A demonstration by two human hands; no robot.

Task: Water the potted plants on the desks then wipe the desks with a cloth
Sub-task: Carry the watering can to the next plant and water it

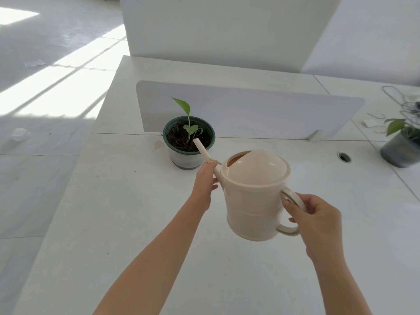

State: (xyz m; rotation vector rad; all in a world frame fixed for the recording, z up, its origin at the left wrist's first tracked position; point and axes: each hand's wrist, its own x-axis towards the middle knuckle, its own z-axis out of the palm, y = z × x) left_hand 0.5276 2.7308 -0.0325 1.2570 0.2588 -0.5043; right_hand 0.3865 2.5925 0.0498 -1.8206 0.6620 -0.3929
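Second pot (401, 151) cropped by right edge, cable tangle (406, 105) too — fingers of left hand (204, 185) mostly hidden behind spout (202, 149).

1. An open-plan office is shown: several white desks (127, 223) are joined edge to edge into one block, with seams visible between the tops.
2. The desks are parted by a low divider screen (261, 110) fixed upright along one joint, and taller white partition panels (216, 30) are set behind.
3. A round cable port (344, 157) is cut into one top, and loose cables (406, 105) are left at the far right.
4. A small potted plant (188, 137) is kept beside the screen, and a second potted plant (402, 146) on the neighbouring desk.
5. A pale tiled floor (45, 64) is striped by sunlight.
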